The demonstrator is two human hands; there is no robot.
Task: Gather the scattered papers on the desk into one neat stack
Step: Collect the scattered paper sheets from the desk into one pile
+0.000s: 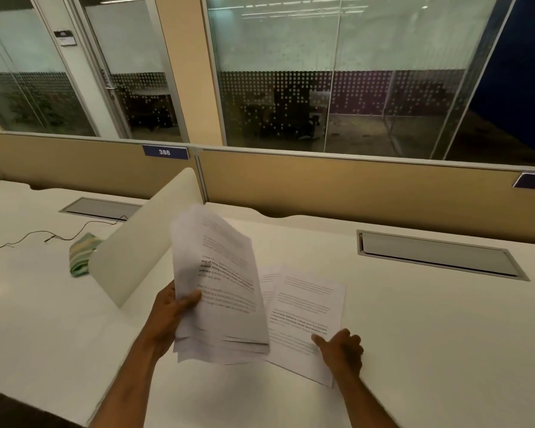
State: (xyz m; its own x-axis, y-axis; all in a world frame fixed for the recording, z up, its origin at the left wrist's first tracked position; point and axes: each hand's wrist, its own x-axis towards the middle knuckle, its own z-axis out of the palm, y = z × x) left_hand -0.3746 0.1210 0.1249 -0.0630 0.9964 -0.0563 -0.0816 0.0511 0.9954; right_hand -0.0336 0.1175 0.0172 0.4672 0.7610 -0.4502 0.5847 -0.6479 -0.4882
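Papers [220, 288] held in left hand [170, 313]; right hand [342, 347] on sheet [306, 316].

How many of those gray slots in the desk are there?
2. One gray slot is far left, beyond the divider; the other slot is at right, past the papers. More may lie outside the view.

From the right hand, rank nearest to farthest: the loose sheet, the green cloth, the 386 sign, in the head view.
1. Loose sheet, under the right hand's fingertips.
2. Green cloth, far left past the divider.
3. 386 sign, on the back partition, left.
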